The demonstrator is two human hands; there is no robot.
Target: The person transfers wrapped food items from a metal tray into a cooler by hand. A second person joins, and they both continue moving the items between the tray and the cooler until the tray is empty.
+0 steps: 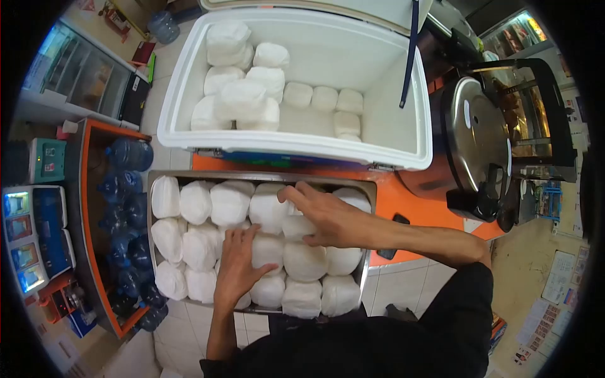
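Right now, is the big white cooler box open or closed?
Open. The cooler box has its lid swung up at the far side, and white wrapped bundles show inside on its floor.

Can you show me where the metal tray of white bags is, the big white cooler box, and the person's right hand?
metal tray (pixel 370 189): head view, on its bare far-right rim.
white cooler box (pixel 328 50): head view, on its bare inner back wall.
right hand (pixel 321 214): head view, on the back of the hand resting on the white bags (pixel 230 203).
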